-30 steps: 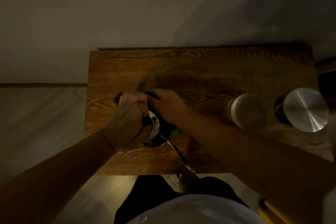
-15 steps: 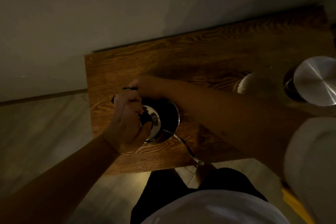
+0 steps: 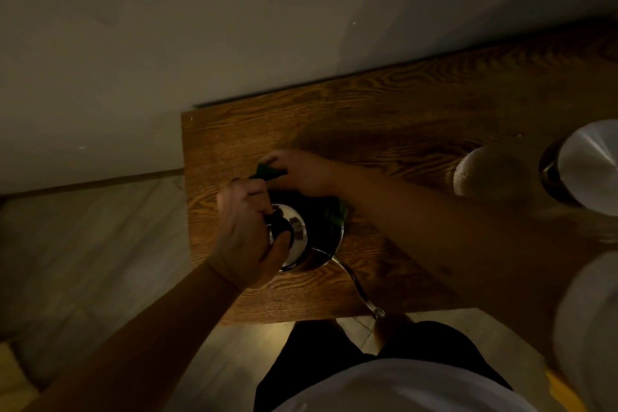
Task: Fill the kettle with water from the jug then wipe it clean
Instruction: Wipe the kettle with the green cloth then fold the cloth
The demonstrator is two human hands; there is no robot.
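Note:
A shiny steel gooseneck kettle (image 3: 302, 237) stands near the left end of the wooden table (image 3: 384, 117), its thin spout (image 3: 359, 287) reaching past the front edge. My left hand (image 3: 245, 231) is closed around the kettle's black handle. My right hand (image 3: 299, 172) presses a dark green cloth (image 3: 267, 172) against the kettle's far side. More of the cloth (image 3: 336, 214) shows at the kettle's right rim. A clear glass jug (image 3: 485, 170) stands at the right, dim and blurred.
A round steel-lidded container (image 3: 588, 167) stands at the table's right edge beside the jug. A plain wall runs behind the table. Pale floor lies to the left and in front.
My right hand with the cloth has moved from the kettle's near right side round to its far side. The camera has tilted, shifting the table rightwards. My left hand keeps its grip.

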